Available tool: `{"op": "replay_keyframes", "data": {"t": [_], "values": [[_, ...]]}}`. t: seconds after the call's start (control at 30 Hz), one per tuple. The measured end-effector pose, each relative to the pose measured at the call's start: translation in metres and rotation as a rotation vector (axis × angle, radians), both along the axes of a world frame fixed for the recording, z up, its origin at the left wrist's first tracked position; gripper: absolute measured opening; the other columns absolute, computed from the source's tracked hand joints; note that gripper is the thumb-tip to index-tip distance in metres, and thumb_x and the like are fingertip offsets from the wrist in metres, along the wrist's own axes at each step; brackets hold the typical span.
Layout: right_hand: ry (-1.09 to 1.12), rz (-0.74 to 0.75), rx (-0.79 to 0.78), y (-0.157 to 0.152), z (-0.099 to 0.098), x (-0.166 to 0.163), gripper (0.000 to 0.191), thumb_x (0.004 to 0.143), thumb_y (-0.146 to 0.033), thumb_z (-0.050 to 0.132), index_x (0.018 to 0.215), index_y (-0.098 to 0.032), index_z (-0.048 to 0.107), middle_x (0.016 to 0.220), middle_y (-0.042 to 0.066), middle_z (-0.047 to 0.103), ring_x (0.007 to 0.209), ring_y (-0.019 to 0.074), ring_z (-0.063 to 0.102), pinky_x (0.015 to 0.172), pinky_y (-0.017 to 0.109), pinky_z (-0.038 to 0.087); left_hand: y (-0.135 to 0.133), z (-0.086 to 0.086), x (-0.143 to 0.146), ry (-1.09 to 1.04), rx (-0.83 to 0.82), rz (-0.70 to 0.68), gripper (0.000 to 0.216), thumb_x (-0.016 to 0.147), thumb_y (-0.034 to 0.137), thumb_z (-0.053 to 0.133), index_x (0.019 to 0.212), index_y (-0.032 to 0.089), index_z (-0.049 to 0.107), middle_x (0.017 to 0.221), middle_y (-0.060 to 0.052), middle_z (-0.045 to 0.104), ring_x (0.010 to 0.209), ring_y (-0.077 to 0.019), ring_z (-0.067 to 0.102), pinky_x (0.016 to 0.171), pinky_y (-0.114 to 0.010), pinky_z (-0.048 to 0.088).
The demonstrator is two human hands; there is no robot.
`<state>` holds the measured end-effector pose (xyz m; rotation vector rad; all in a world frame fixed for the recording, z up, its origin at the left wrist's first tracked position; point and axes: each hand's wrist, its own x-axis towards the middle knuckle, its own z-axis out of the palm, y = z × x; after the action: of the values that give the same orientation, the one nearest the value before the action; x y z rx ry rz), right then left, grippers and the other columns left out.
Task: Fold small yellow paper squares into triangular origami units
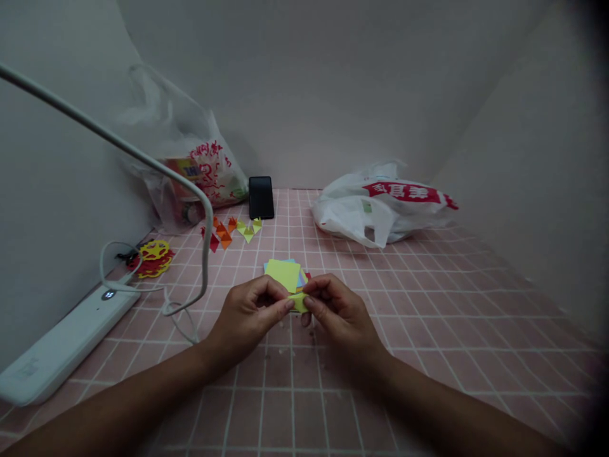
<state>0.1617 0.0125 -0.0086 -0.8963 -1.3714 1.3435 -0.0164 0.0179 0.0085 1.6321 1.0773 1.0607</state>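
My left hand (250,312) and my right hand (335,310) meet above the pink gridded table (428,317), fingers pinched together on a small folded yellow-green paper piece (298,302). Just behind the hands lies a stack of coloured paper squares (284,273) with a yellow-green sheet on top. Further back, a row of small folded paper shapes (233,231) in red, orange and yellow sits on the table.
A white desk lamp base (61,346) with a bent arm (143,158) and cable stands at left, beside red and yellow paper cut-outs (153,257). A clear plastic bag (190,171), a black phone (261,197) and a white plastic bag (380,206) line the back wall.
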Motion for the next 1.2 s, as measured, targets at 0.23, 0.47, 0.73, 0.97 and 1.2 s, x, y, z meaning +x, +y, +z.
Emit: {"op": "replay_keyframes", "data": {"t": [0.23,0.47,0.73,0.97,1.2], "values": [[-0.016,-0.056,0.095,-0.004,0.004,0.001,0.006,0.088,-0.020,0.059,0.087,-0.022,0.053,0.073,-0.003,0.057,0.061,0.0114,0.059,0.058,0.027,0.047,-0.001,0.002,-0.003,0.030,0.060,-0.015,0.014,0.083,0.023,0.065,0.073,0.016,0.060,0.073,-0.003,0.065,0.070,-0.0143,0.061,0.066,-0.027,0.048],[-0.086,-0.090,0.179,-0.008,0.003,0.002,0.008,0.090,-0.019,0.056,0.085,-0.023,0.053,0.074,-0.002,0.057,0.062,0.0124,0.060,0.061,0.028,0.049,0.000,0.006,-0.004,0.111,0.182,-0.022,0.011,0.087,0.019,0.060,0.076,0.016,0.059,0.073,-0.002,0.064,0.068,-0.0132,0.060,0.064,-0.025,0.048],[-0.260,-0.147,0.413,-0.012,0.004,0.002,0.012,0.092,-0.014,0.054,0.088,-0.024,0.054,0.075,-0.002,0.058,0.063,0.0114,0.060,0.061,0.026,0.049,-0.002,0.005,-0.003,0.192,0.464,-0.079,0.004,0.085,0.012,0.065,0.084,0.016,0.063,0.077,-0.002,0.065,0.072,-0.0124,0.060,0.068,-0.024,0.046],[-0.263,-0.110,0.442,-0.013,0.003,0.001,0.012,0.093,-0.013,0.054,0.096,-0.025,0.055,0.081,-0.002,0.060,0.066,0.0110,0.062,0.062,0.025,0.050,-0.002,0.007,-0.002,0.214,0.478,-0.093,0.009,0.087,0.009,0.061,0.082,0.016,0.059,0.079,-0.003,0.063,0.076,-0.0137,0.059,0.070,-0.026,0.047],[-0.360,-0.087,0.531,-0.010,0.007,0.002,0.013,0.093,-0.011,0.054,0.092,-0.023,0.056,0.077,-0.001,0.059,0.067,0.0121,0.059,0.064,0.026,0.048,0.000,0.006,-0.005,0.211,0.573,-0.129,0.009,0.087,0.008,0.061,0.085,0.016,0.058,0.084,-0.005,0.065,0.082,-0.0141,0.062,0.074,-0.027,0.050]]}}
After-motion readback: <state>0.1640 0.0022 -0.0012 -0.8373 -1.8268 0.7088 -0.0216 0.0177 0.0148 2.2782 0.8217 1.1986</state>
